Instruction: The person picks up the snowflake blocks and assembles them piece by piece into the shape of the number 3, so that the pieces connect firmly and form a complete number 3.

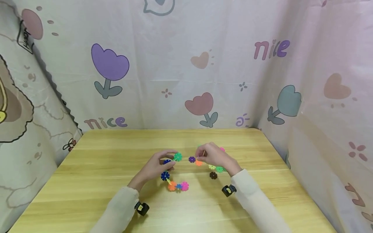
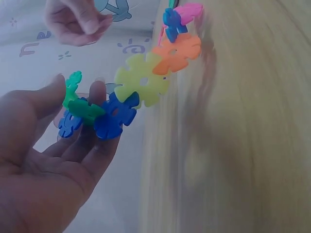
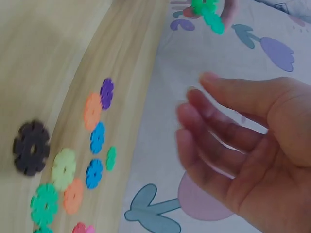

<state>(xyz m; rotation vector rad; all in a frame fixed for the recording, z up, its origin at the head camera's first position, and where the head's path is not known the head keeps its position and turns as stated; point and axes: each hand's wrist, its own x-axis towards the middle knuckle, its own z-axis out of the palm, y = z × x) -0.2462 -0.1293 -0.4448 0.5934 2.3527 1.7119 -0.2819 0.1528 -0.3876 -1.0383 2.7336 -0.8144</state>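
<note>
My left hand [image 1: 155,165] pinches one end of a chain of plastic snowflake discs, raised over the table. At the held end are green discs [image 2: 83,110] and blue discs [image 2: 115,116] by the fingertips. A yellow disc [image 2: 141,82], an orange disc [image 2: 179,52], a small blue disc [image 2: 173,24] and a pink disc [image 1: 184,186] continue the linked chain. My right hand [image 1: 215,156] hovers over the loose discs, fingers loosely bent. In the right wrist view its thumb and fingertips stand apart with nothing between them. A purple disc [image 1: 191,159] lies near its fingertips.
Loose discs lie on the wooden table [image 1: 116,142] under and around the right hand: a dark brown disc [image 3: 31,148], a pale yellow disc [image 3: 63,169], a green disc [image 3: 44,204], an orange disc [image 3: 92,111] and several others. A patterned curtain [image 1: 163,64] hangs behind the table.
</note>
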